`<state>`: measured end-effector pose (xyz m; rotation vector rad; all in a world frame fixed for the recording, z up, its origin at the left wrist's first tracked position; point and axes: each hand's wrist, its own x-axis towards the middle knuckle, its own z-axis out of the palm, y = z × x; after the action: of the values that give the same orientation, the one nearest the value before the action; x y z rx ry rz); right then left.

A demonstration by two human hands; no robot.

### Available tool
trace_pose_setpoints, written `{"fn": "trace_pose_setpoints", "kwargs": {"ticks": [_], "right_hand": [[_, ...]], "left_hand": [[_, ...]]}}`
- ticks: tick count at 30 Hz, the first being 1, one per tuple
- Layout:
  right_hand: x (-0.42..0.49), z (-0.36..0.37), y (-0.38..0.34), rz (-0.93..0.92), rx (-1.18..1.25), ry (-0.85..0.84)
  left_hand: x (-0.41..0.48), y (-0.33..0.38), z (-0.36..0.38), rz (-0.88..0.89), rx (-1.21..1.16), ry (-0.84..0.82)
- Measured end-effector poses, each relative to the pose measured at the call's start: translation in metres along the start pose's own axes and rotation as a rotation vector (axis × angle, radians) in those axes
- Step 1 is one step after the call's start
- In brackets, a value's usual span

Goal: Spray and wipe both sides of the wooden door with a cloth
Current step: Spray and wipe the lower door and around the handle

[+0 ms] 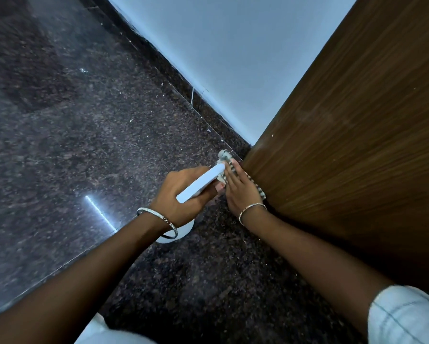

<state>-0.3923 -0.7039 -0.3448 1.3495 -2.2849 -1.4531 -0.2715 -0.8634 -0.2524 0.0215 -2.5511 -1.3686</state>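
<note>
Head view: nearest the camera, a pale blue sleeve [407,316] is seen at the forearm that runs along the foot of the wooden door [345,145]. Further out, a thin bracelet [252,208] is worn at that wrist, just beside the door's lower edge. The right hand [240,189] is laid flat with its fingers nearly straight, and a striped grey cloth [261,192] is pressed by it against the bottom corner of the door, with a bunched end of the cloth sticking out past the fingertips. To the left of the door, a silver bangle [159,217] is worn on the other wrist, and the left hand [181,194] is curled tightly round the neck of a white spray bottle [201,182], whose head is pointed toward the door and almost touches the right hand. Dark speckled stone floor [84,145] is spread out left of the door, and beyond the door's corner a pale wall [233,58] is met by a dark skirting [183,80].
</note>
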Motion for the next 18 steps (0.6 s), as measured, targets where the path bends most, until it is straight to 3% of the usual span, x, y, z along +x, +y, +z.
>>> {"fn": "trace_pose_setpoints", "kwargs": {"ticks": [6,11,15,18], "right_hand": [[-0.030,0.023,-0.011,-0.025,-0.026,-0.002],[-0.105,0.065,-0.026,-0.047,-0.004,-0.018],[-0.137,0.083,-0.025,-0.022,0.067,0.087],[-0.134,0.049,0.011,0.155,0.182,0.252]], "left_hand": [[-0.003,-0.004,-0.001,0.011,-0.014,-0.017],[-0.006,0.000,-0.005,-0.006,-0.036,-0.012],[-0.007,0.008,-0.001,0.005,-0.028,-0.013],[-0.006,0.016,0.001,0.016,-0.044,-0.006]]}}
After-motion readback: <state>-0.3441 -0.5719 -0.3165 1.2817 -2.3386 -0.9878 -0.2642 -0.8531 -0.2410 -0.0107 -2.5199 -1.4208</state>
